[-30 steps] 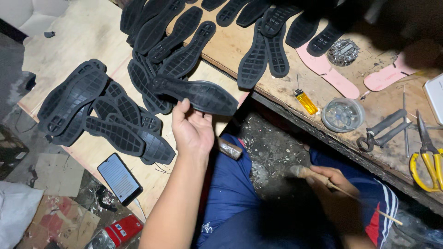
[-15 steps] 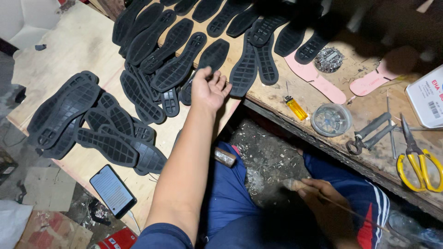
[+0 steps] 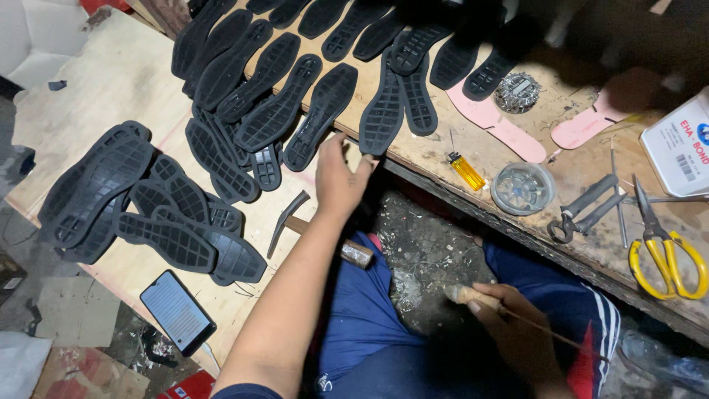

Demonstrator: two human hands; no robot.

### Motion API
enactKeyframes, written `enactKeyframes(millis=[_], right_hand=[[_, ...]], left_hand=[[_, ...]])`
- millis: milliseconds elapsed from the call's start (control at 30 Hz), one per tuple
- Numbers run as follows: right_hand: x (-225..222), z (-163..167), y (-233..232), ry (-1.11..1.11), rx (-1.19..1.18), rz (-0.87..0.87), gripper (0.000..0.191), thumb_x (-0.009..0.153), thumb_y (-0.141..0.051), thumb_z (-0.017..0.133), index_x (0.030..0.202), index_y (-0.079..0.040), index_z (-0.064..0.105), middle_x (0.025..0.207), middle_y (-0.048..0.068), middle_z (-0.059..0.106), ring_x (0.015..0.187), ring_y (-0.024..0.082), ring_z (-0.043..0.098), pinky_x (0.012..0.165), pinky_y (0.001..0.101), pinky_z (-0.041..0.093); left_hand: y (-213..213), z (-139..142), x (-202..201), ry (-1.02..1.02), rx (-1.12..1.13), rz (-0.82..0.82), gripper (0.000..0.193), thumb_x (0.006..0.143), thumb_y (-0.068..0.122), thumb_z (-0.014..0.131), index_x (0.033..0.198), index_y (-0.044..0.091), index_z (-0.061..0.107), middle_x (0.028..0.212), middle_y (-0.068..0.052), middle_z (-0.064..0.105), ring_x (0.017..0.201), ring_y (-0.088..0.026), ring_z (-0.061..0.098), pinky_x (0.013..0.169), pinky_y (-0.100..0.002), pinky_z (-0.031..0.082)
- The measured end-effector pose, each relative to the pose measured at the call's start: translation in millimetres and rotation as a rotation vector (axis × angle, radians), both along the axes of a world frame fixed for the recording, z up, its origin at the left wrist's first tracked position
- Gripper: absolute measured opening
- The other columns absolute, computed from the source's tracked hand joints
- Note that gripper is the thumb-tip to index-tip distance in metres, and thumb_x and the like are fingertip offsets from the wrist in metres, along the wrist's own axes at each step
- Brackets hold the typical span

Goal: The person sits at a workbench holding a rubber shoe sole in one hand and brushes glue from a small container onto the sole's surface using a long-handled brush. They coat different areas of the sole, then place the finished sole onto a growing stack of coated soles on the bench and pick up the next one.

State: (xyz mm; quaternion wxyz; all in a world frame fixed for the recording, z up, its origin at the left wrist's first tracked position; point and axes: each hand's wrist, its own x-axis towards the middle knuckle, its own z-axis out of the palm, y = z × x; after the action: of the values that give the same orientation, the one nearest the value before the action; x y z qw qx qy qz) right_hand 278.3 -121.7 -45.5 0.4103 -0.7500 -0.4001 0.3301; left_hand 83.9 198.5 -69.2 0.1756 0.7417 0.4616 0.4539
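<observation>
Two hands are at work. Fingers loosely spread and holding nothing, the left hand [image 3: 341,177] rests at the bench edge — just beside the toe of a black rubber sole [image 3: 320,115], with another sole [image 3: 382,111] close on its far side. Nearer the body, the right hand [image 3: 509,325] is closed around a wooden-handled brush [image 3: 473,297]. A hammer [image 3: 310,225] lies beneath the left wrist.

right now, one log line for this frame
left hand: open beside black shoe sole | right hand: holds wooden-handled tool | hammer: on bench
</observation>
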Motion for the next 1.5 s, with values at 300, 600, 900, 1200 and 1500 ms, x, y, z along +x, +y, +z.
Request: enactKeyframes(millis=[300, 600, 900, 1200, 1500], right_hand=[[6, 3, -5, -0.099, 0.000, -0.012, 0.032, 0.081, -0.018, 0.077, 0.112, -0.010, 0.072, 0.104, 0.007, 0.078, 0.096, 0.017, 0.075, 0.086, 0.0297, 0.057], [9, 39, 12, -0.128, 0.148, -0.010, 0.034, 0.081, -0.014, 0.077, 0.114, -0.006, 0.071, 0.107, 0.010, 0.075, 0.098, 0.019, 0.072, 0.089, 0.0305, 0.054], [103, 67, 75, -0.744, 0.400, 0.080, 0.024, 0.090, -0.016, 0.078, 0.112, -0.008, 0.075, 0.113, 0.012, 0.074, 0.111, 0.031, 0.063, 0.102, 0.0420, 0.048], [121, 50, 128, -0.766, 0.351, 0.168, 0.023, 0.087, -0.018, 0.078, 0.110, -0.013, 0.080, 0.105, 0.008, 0.076, 0.100, 0.030, 0.060, 0.092, 0.0402, 0.050], [99, 64, 110, -0.692, 0.261, -0.133, 0.028, 0.093, -0.019, 0.085, 0.113, -0.002, 0.075, 0.106, 0.019, 0.072, 0.097, 0.029, 0.065, 0.088, 0.0399, 0.050]], left_hand=[[26, 43, 47, -0.194, -0.214, 0.131, 0.023, 0.084, 0.018, 0.074, 0.097, 0.003, 0.063, 0.084, -0.010, 0.067, 0.076, -0.028, 0.067, 0.074, -0.038, 0.054], [-39, 150, -4, -0.248, 0.312, -0.049, 0.009, 0.094, 0.001, 0.070, 0.100, 0.001, 0.063, 0.098, -0.012, 0.060, 0.092, -0.025, 0.062, 0.085, -0.036, 0.051], [-99, 161, -94, -0.971, -0.961, -0.351, 0.026, 0.099, 0.011, 0.062, 0.113, -0.010, 0.064, 0.100, -0.019, 0.074, 0.080, -0.024, 0.071, 0.076, -0.037, 0.061], [-183, 101, -60, -1.568, -1.355, -0.727, 0.067, 0.101, 0.048, 0.042, 0.152, 0.005, 0.040, 0.154, -0.019, 0.045, 0.116, -0.039, 0.066, 0.092, -0.051, 0.059], [-189, 71, -49, -1.508, -1.520, -0.957, 0.065, 0.108, 0.046, 0.043, 0.150, -0.003, 0.044, 0.129, -0.030, 0.060, 0.103, -0.041, 0.070, 0.080, -0.042, 0.064]])
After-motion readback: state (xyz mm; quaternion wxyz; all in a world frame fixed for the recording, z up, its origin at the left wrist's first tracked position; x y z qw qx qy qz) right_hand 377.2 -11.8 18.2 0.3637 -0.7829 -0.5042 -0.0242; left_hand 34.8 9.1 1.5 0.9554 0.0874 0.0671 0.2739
